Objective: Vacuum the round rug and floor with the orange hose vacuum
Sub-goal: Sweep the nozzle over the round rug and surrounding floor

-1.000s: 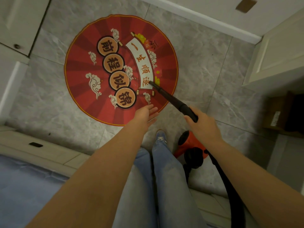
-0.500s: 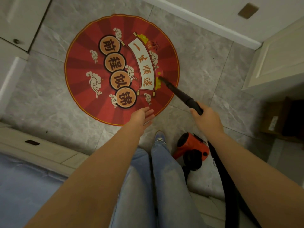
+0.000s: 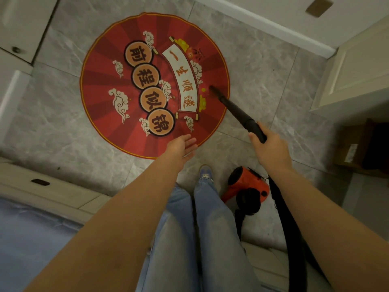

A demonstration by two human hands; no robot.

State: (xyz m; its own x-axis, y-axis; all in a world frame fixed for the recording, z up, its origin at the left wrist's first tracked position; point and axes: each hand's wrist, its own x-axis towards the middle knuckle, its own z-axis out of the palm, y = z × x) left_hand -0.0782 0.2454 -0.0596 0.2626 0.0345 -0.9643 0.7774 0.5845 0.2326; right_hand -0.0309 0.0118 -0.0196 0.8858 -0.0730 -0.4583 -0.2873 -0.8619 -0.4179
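A round red rug point(image 3: 101, 106) with Chinese characters and cloud patterns lies on the grey tile floor point(image 3: 259, 66). My right hand point(image 3: 270, 151) grips the black nozzle tube point(image 3: 237, 111), whose tip rests on the rug's right edge. A black hose point(image 3: 292, 234) runs back under my right arm. The orange vacuum body point(image 3: 246, 184) stands on the floor beside my right leg. My left hand point(image 3: 182, 147) hovers open and empty over the rug's near edge.
White cabinet doors point(image 3: 19, 24) stand at the left and a cream cabinet point(image 3: 357, 66) at the right. A white baseboard point(image 3: 263, 22) runs along the far wall. A pale threshold point(image 3: 48, 192) and blue surface point(image 3: 25, 245) lie near left. A brown box point(image 3: 353, 148) sits at right.
The nozzle tip has slid from the rug's lower middle toward its right edge, my right hand moving right with it. My left hand stayed open near the rug's near edge.
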